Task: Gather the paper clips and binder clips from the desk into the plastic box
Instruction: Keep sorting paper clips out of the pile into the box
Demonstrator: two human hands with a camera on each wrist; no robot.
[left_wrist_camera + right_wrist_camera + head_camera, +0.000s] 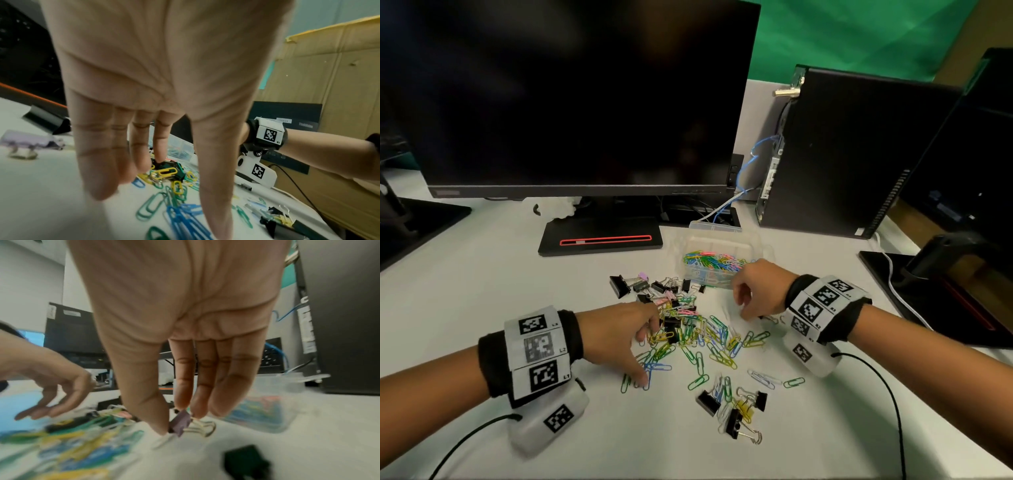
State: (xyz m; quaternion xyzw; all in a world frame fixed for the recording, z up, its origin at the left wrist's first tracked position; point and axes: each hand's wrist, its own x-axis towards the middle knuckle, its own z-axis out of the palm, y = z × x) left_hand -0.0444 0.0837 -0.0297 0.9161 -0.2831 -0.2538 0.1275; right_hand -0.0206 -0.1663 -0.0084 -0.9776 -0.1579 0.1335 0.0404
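A clear plastic box [751, 244] holding coloured paper clips stands behind a loose pile of paper clips [702, 334] on the white desk. Black binder clips lie at the pile's far left [619, 285] and near front [734, 409]. My left hand [649, 353] lies over the pile's left side with straight, spread fingers; the index fingertip [161, 160] touches a black binder clip [174, 165], and nothing is gripped. My right hand [743, 308] hovers low just in front of the box. Its thumb and forefinger pinch a small purple binder clip [180, 423], hidden by the hand in the head view.
A dark monitor [571, 96] on a black stand base [599, 240] fills the back. A black computer tower [842, 154] with blue cables stands behind the box. Another monitor stand [928, 274] sits at the right. The box's lid [715, 226] lies behind the box.
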